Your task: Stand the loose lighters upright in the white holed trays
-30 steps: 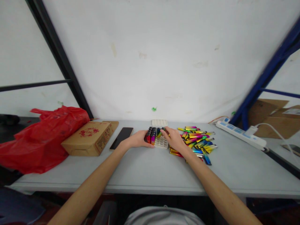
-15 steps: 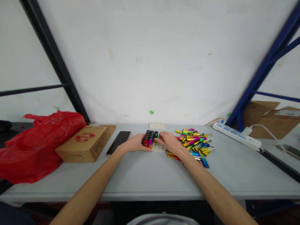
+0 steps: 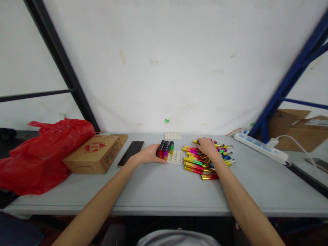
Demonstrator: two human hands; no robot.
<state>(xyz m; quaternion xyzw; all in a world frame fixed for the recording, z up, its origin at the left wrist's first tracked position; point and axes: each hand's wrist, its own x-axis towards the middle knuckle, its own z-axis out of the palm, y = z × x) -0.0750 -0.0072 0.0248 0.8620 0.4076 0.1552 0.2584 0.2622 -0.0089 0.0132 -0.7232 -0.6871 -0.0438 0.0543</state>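
A white tray point(image 3: 176, 158) with round-ended slots lies in front of me. Upright lighters point(image 3: 164, 150) with black tops and shiny coloured bodies fill its left part; the slots on the right show bare. My left hand point(image 3: 151, 153) wraps round the left side of this block, thumb along the front and fingers behind, partly hidden. To the right is a loose pile of lighters point(image 3: 197, 164) in gold, red, pink and blue. My right hand point(image 3: 207, 147) is at the pile's back edge, fingers curled round a lighter point(image 3: 195, 141) whose gold end shows.
A second white tray point(image 3: 173, 135) lies by the wall. On the left are a dark phone point(image 3: 131, 153), a cardboard box point(image 3: 92, 153) and a red plastic bag point(image 3: 48, 160). A white power strip point(image 3: 261, 147) runs along the right, near a blue rack post point(image 3: 284, 82).
My right hand has moved from the tray rightward to the pile. A green-and-gold lighter now stands uncovered in the tray. My left hand has kept its place at the block.
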